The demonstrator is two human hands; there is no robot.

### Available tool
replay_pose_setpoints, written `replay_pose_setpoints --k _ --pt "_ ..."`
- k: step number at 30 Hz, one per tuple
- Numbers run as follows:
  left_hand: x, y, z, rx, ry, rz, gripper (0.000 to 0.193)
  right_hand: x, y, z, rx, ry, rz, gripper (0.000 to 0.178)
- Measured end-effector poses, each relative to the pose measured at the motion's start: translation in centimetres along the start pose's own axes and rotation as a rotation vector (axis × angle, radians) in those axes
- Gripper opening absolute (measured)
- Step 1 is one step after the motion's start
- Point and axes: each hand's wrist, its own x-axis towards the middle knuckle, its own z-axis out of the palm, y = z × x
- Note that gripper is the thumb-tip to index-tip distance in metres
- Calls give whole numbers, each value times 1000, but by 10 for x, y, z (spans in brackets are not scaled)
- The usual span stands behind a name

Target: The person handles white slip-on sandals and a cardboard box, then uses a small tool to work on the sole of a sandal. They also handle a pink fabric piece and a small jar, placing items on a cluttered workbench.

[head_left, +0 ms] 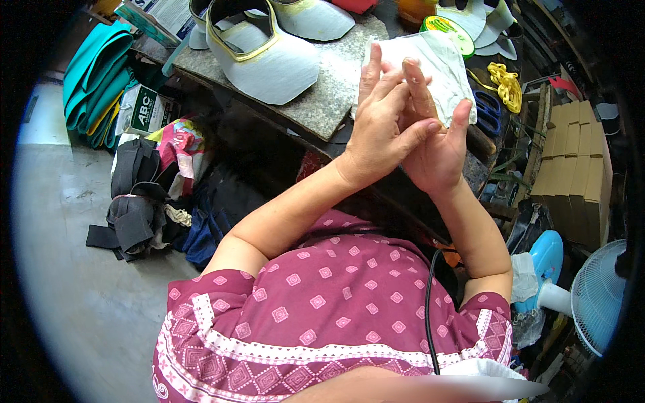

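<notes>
Above the near edge of the work table, my left hand point(379, 127) lies against my right hand point(435, 151), their fingers overlapping. The left thumb presses across the right palm, while its index finger points away from me. My right hand is palm up with thumb and fingers stretched out. I see no tool or part in either hand. Just beyond them lies a crumpled white sheet point(440, 64). To their left, a white curved piece point(272, 70) with a dark lining and yellowish edge, looking like a shoe upper, rests on a grey stone slab point(329, 91).
Blue-handled scissors point(488, 111) and a yellow cord bundle point(505, 87) lie right of the sheet. A round green-and-yellow container point(449, 33) stands behind. Folded teal material point(97, 77) and dark strips point(134, 208) are at left, stacked cardboard point(571, 174) and a fan point(601, 295) at right.
</notes>
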Motion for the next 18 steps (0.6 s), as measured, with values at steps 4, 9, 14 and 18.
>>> replay_pose_setpoints --k 4,9,14,18 --pt "3 -3 3 -110 59 -36 33 -1 -2 2 -88 -91 14 100" --pt "3 3 4 -180 105 -171 38 -10 4 2 -45 -149 79 106" --pt "13 4 -3 -462 11 -381 57 -8 11 0 -531 -158 6 113" --pt "19 5 -8 -793 -43 -608 61 -6 5 -2 -413 -179 2 113"
